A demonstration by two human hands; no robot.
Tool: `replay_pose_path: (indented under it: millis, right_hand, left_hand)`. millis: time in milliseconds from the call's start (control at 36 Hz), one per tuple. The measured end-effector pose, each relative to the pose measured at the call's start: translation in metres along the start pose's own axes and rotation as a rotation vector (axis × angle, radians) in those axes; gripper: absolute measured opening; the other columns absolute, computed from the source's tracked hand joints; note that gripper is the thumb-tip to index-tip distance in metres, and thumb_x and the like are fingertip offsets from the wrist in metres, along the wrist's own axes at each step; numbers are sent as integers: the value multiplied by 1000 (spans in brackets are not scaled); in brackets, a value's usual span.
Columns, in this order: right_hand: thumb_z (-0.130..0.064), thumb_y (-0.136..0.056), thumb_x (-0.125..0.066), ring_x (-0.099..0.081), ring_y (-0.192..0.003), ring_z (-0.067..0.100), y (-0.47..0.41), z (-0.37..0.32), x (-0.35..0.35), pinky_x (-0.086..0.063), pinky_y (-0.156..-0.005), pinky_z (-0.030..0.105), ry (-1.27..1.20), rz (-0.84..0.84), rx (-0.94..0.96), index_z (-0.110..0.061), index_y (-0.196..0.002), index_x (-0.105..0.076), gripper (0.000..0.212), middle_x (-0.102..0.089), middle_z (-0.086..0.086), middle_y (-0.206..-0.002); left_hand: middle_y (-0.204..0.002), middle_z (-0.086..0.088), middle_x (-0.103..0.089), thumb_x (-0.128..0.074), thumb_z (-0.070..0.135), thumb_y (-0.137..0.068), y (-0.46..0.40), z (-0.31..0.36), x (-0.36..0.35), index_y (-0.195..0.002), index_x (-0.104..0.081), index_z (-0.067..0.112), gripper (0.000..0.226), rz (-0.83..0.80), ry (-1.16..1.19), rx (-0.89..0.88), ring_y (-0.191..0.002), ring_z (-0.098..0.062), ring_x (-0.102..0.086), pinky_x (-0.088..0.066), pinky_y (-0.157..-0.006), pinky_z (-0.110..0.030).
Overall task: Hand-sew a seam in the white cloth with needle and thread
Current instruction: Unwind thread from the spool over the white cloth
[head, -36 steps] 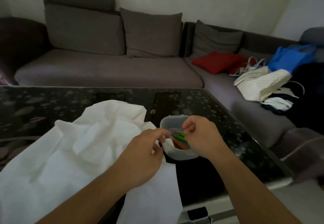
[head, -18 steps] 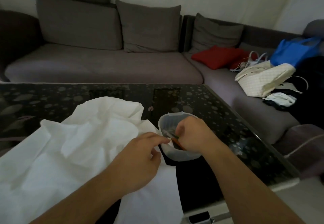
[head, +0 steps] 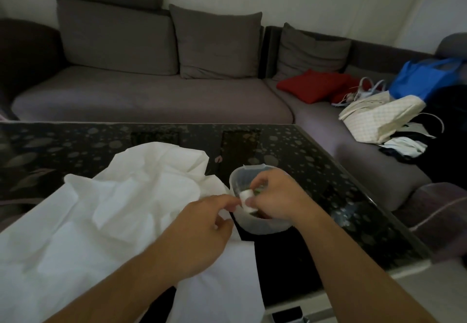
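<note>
Over the plastic tub [head: 260, 224], the right hand [head: 275, 197] now pinches a white spool [head: 247, 199] it lacked before; the left hand's [head: 202, 229] fingertips touch it, beside the white cloth [head: 101, 209]

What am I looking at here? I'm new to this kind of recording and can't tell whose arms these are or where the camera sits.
The camera is worn on a person's head and looks forward and down, so the two bare arms coming in from the bottom are that person's own. There is no machine. In front of them is a dark glass table, with a grey sofa behind it. On the table lie a crumpled white cloth and a small clear plastic tub. The right hand holds a small white spool over the tub. The left hand reaches its fingertips towards the spool; whether it pinches anything I cannot tell.
</note>
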State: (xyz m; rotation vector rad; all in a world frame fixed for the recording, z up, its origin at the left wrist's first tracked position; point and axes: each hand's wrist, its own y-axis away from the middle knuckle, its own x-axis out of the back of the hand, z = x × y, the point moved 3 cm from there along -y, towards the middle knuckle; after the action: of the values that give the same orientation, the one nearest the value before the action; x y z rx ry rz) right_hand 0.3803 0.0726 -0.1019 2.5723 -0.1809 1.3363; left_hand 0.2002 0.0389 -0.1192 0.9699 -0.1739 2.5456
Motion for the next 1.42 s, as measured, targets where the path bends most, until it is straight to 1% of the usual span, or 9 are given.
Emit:
replay_pose_path:
  millis: [111, 222, 361, 472, 556, 722, 917, 1111, 1417]
  right_hand:
    - [-23, -90, -77, -62, -102, 4, 15, -3, 24, -51, -81, 23, -280, 79, 89, -35, -116, -69, 29, -67, -14, -111]
    - [-12, -92, -74, -73, -100, 12, 41, -12, 40, -60, -94, 41, -584, -3, 179, -30, -114, -73, 29, -78, -6, -106]
    - [-7, -95, -69, -73, -101, 17, 71, -33, 50, -57, -96, 45, -652, -77, 288, -29, -118, -72, 31, -78, -5, -109]
    - [-5, -96, -65, -72, -106, 12, 94, -51, 46, -56, -96, 36, -697, -132, 363, -26, -119, -72, 33, -77, -8, -111]
    - [-3, -94, -66, -71, -109, 14, 103, -63, 38, -58, -91, 29, -737, -125, 394, -25, -120, -74, 36, -76, -6, -114]
    - [-8, -92, -72, -67, -110, 14, 121, -90, 19, -57, -99, 41, -688, -103, 423, -46, -110, -76, 43, -73, -8, -114]
    - [-12, -93, -71, -68, -84, 6, 144, -120, 6, -52, -75, 23, -793, 2, 449, -34, -88, -78, 23, -75, -8, -90]
    - [-21, -94, -72, -67, -75, 13, 148, -135, -13, -57, -74, 28, -789, 7, 356, -28, -88, -77, 10, -75, -5, -82]
    - [-14, -96, -67, -63, -71, 16, 149, -133, -19, -60, -79, 30, -799, 19, 364, -25, -80, -75, 21, -70, 1, -74]
  left_hand:
    - [-106, 22, -70, -59, 19, -104, 4, 2, 17, -109, -65, 43, 25, 106, 197, 55, -92, -4, -72, -62, -88, -25]
    - [-98, 15, -75, -61, 24, -103, 6, 13, 35, -106, -71, 35, 15, 251, 357, 45, -86, -5, -74, -64, -80, -25]
    - [-106, 21, -76, -57, 41, -101, 21, 33, 54, -121, -69, 43, 23, 253, 483, -45, -95, 0, -73, -62, -86, -23]
    - [-115, 16, -77, -56, 42, -100, 41, 40, 64, -130, -70, 38, 33, 156, 559, -69, -103, -10, -75, -60, -98, -38]
    - [-110, 7, -80, -56, 24, -103, 56, 42, 77, -127, -73, 27, 29, 148, 640, -77, -102, -17, -77, -63, -92, -39]
    - [-94, 6, -82, -66, 16, -96, 91, 28, 93, -107, -77, 26, 19, 245, 707, -9, -86, -17, -79, -62, -72, -21]
    - [-95, 18, -79, -72, 41, -85, 121, 10, 112, -109, -77, 37, 25, 344, 542, -4, -88, -9, -77, -64, -82, -30]
    - [-96, 24, -78, -73, 43, -87, 134, -1, 121, -110, -75, 41, 22, 356, 433, 31, -87, -5, -76, -62, -84, -26]
    - [-98, 26, -77, -73, 42, -89, 134, -7, 117, -110, -74, 41, 21, 323, 393, 36, -91, -3, -75, -61, -88, -25]
